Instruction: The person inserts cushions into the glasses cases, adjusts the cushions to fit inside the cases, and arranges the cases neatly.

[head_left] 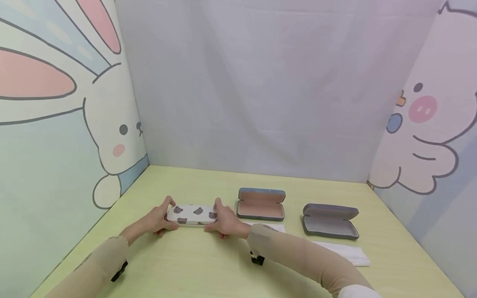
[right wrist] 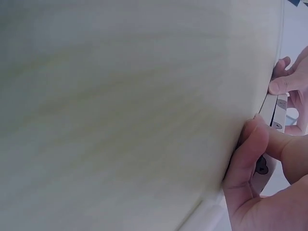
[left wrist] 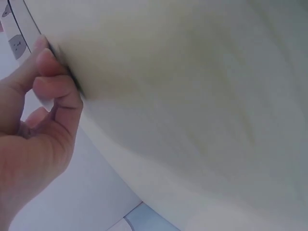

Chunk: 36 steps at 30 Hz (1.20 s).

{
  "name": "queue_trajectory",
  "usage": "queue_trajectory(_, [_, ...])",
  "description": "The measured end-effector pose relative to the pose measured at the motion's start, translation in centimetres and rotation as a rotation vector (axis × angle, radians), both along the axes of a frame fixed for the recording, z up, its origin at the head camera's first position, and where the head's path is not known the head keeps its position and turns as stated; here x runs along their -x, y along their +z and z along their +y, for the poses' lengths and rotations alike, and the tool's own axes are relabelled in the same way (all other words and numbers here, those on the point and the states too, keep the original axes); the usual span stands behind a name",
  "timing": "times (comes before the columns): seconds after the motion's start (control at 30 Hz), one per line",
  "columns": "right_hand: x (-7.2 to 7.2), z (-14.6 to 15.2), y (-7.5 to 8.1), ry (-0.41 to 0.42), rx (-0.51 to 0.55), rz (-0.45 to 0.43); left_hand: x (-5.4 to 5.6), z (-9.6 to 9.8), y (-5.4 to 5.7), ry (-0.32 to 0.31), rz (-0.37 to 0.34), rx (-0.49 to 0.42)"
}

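A white glasses case [head_left: 191, 215] printed with grey-brown bear heads lies lid down on the yellow table in the head view, left of centre. My left hand [head_left: 158, 218] grips its left end between thumb and fingers. At the opposite end my right hand [head_left: 227, 220] holds it the same way, thumb on the near side. From the right wrist, the bear-print side of the case [right wrist: 262, 172] and a dark seam along it appear between both hands. The left wrist view catches only a strip of the case [left wrist: 18, 46] beyond the fingers.
Right of the hands stands an open glasses case [head_left: 261, 210] with pink lining, a white cloth [head_left: 276, 227] in front. Farther right is another open case [head_left: 329, 227], grey-lined, with a second white cloth [head_left: 346, 252] before it. Cartoon-printed side walls and a grey curtain [head_left: 253, 91] enclose the table.
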State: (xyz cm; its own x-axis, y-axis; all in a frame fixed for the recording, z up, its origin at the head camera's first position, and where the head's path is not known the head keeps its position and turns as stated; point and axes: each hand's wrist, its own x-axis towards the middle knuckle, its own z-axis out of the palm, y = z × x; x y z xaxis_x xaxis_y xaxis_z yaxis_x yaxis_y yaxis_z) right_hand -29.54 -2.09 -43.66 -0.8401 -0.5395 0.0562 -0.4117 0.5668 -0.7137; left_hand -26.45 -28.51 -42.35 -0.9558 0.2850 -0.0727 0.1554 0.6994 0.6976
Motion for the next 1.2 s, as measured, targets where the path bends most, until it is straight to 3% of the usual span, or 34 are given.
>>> queue_trajectory(0.13, [-0.2,0.3,0.5,0.003,0.005,-0.038,-0.1,0.1,0.0,0.011,0.001,0.015])
queue_trajectory(0.23, [-0.3,1.0,1.7,0.015,0.015,-0.1,-0.2,0.4,0.5,0.036,-0.004,0.099])
queue_trajectory(0.37, [-0.5,2.9,3.8,0.017,0.076,-0.194,-0.4,1.5,2.4,0.047,0.048,0.274])
queue_trajectory(0.43, [-0.7,4.2,4.8,0.031,0.154,-0.25,-0.4,2.4,3.7,0.026,0.09,0.255])
queue_trajectory(0.5, [-0.9,5.8,5.7,0.046,0.248,-0.306,-0.5,3.7,4.8,-0.028,0.084,0.125])
queue_trajectory(0.53, [-1.0,6.8,6.1,0.059,0.294,-0.338,-0.5,4.5,5.2,-0.061,0.042,0.022])
queue_trajectory(0.63, [-1.2,10.1,6.8,0.106,0.408,-0.409,-0.8,6.8,5.9,-0.195,-0.176,-0.326])
queue_trajectory(0.73, [-1.2,13.4,6.8,0.143,0.476,-0.475,-1.1,9.1,5.3,-0.304,-0.416,-0.624])
queue_trajectory(0.8, [-1.3,15.6,6.4,0.149,0.502,-0.517,-1.3,10.6,4.6,-0.334,-0.536,-0.759])
queue_trajectory(0.93, [-1.6,19.1,5.1,0.078,0.519,-0.621,-1.6,12.9,2.6,-0.281,-0.663,-0.873])
queue_trajectory(1.07, [-1.9,21.7,3.3,0.009,0.479,-0.662,-1.6,14.2,0.9,-0.212,-0.696,-0.878])
queue_trajectory(1.2, [-2.2,23.3,1.4,-0.038,0.445,-0.675,-1.5,15.3,-0.1,-0.178,-0.728,-0.865])
